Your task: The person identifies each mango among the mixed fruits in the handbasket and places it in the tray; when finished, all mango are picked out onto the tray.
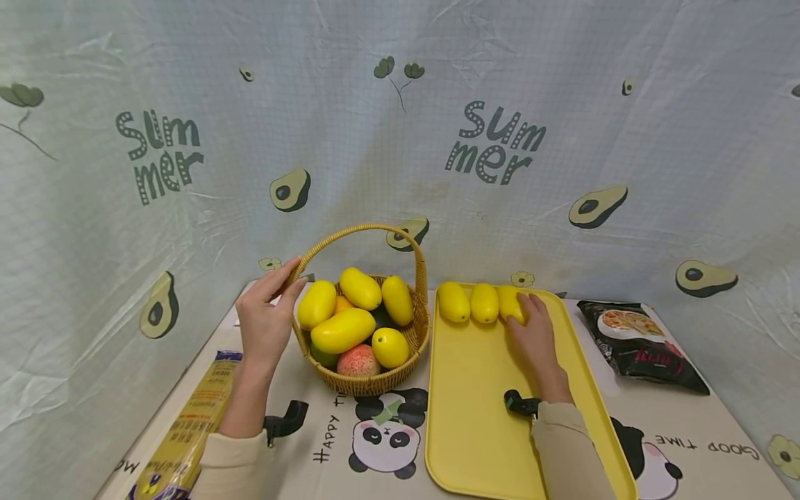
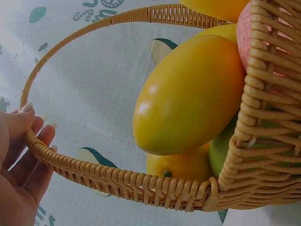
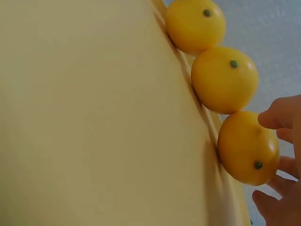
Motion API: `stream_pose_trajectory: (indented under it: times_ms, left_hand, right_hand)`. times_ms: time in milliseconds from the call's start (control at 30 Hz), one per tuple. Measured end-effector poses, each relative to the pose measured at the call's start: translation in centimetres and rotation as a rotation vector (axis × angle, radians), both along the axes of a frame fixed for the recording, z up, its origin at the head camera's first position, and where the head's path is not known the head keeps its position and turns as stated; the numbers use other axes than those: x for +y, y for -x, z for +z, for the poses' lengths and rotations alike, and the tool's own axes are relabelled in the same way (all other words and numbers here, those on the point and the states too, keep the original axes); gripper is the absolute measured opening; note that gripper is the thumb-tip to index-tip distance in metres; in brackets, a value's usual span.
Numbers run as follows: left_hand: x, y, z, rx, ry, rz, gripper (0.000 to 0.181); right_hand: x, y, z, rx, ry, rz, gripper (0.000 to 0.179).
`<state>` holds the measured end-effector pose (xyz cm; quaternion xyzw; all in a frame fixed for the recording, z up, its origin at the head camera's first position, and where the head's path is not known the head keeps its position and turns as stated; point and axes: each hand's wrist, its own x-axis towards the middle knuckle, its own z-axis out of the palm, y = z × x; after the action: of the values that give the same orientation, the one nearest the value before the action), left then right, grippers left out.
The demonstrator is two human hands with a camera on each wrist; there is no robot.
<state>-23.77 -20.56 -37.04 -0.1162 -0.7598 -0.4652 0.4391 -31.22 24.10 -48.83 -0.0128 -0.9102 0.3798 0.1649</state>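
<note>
My left hand point(image 1: 265, 316) holds the arched handle point(image 2: 94, 175) of a wicker basket point(image 1: 369, 380) on its left side, thumb and fingers on opposite sides of the handle. Heaped in the basket are several yellow mangoes point(image 1: 342, 331), a reddish peach-like fruit point(image 1: 359, 361) and darker fruit partly hidden under them. On the yellow tray point(image 1: 481, 417), three mangoes stand in a row along the far edge. The rightmost mango point(image 3: 247, 148) is in the grasp of my right hand point(image 1: 534, 337), its fingers around the far right side. Beside it lie the middle mango point(image 1: 484, 303) and the left mango point(image 1: 453, 302).
Right of the tray lies a black food packet point(image 1: 644, 346). A long yellow pasta-like packet point(image 1: 194, 423) lies at the left, beside my left forearm. A printed curtain point(image 1: 350, 139) hangs behind the table, close to the basket and the tray's far edge.
</note>
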Motion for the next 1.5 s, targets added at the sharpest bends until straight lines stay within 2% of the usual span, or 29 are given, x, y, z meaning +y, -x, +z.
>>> stream_pose_trajectory:
  times_ms: [200, 333, 700, 933, 1033, 1200, 1333, 1500]
  left_hand:
    - [0.1, 0.0, 0.1, -0.007, 0.002, -0.005, 0.038]
    - [0.0, 0.0, 0.1, -0.005, 0.001, -0.004, 0.038]
    - [-0.1, 0.0, 0.1, -0.007, 0.011, 0.020, 0.037]
    - [-0.1, 0.0, -0.1, -0.008, 0.016, 0.021, 0.038]
    - [-0.1, 0.1, -0.2, -0.005, 0.015, 0.021, 0.038]
    - [0.0, -0.1, -0.1, -0.008, 0.008, 0.020, 0.038]
    - [-0.1, -0.1, -0.3, -0.010, 0.017, 0.031, 0.038]
    - [0.0, 0.1, -0.3, 0.003, 0.029, 0.037, 0.038]
  right_hand:
    - [-0.6, -0.3, 0.9, 0.072, 0.016, -0.021, 0.054]
    - [-1.9, -0.7, 1.8, 0.118, 0.063, 0.013, 0.053]
    - [-6.9, -2.0, 4.6, 0.219, 0.092, 0.198, 0.050]
    - [-10.1, -3.6, 6.0, 0.241, 0.035, 0.341, 0.050]
    - [-11.3, -4.3, 6.4, 0.220, 0.011, 0.411, 0.051]
    - [-13.6, -5.6, 6.9, 0.131, -0.049, 0.510, 0.058]
    - [-15.6, -6.9, 7.0, 0.070, -0.111, 0.547, 0.062]
    - [-17.8, -8.0, 6.7, 0.005, -0.193, 0.551, 0.062]
